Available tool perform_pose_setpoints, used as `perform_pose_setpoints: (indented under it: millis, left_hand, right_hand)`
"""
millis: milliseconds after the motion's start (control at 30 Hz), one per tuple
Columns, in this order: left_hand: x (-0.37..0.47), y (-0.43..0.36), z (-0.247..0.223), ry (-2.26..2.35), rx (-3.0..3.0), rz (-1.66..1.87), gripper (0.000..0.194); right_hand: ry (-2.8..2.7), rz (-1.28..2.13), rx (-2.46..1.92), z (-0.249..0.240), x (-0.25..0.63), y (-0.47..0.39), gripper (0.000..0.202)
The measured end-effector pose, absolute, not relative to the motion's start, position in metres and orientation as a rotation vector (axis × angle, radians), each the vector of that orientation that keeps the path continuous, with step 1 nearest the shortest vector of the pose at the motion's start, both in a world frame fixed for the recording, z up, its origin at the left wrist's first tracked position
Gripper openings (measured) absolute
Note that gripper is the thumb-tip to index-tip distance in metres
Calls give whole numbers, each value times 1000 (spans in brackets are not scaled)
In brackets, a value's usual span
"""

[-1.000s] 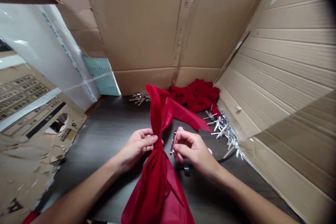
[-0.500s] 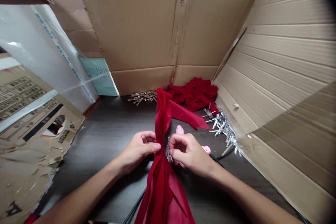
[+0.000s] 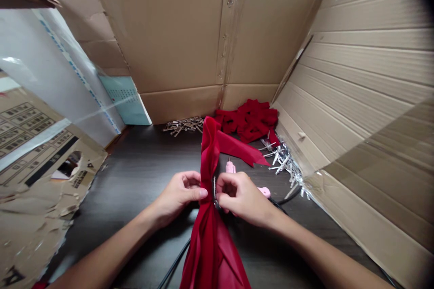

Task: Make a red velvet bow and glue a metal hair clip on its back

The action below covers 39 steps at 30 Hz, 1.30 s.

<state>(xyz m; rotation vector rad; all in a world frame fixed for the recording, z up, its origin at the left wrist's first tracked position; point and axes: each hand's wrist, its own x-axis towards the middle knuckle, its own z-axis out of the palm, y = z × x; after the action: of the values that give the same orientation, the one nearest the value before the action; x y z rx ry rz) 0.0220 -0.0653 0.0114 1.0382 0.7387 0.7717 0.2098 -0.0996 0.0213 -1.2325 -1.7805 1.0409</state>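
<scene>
A long red cloth (image 3: 210,244) is gathered at its middle, its upper ends (image 3: 217,144) standing up and fanning right. My left hand (image 3: 179,196) pinches the gathered waist from the left. My right hand (image 3: 242,198) holds a small metal clip (image 3: 214,189) pressed against the same waist from the right. Both hands touch the cloth over a dark wooden table (image 3: 142,171).
A pink glue gun (image 3: 233,169) with a black cord (image 3: 172,268) lies behind my right hand. Finished red bows (image 3: 251,119) are piled at the back, beside brown clips (image 3: 183,125) and silver clips (image 3: 286,165). Cardboard walls (image 3: 356,99) enclose the table.
My right hand brought the metal clip leftward onto the gathered waist of the cloth. The cloth's top ends dropped lower and the glue gun became visible behind my hand.
</scene>
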Motion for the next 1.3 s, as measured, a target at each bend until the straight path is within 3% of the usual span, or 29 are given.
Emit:
perform_pose_setpoints:
  millis: [1300]
  left_hand:
    - [21, -64, 8, 715, 1074, 747, 29]
  right_hand:
    - [-1811, 999, -1247, 20, 208, -100, 10]
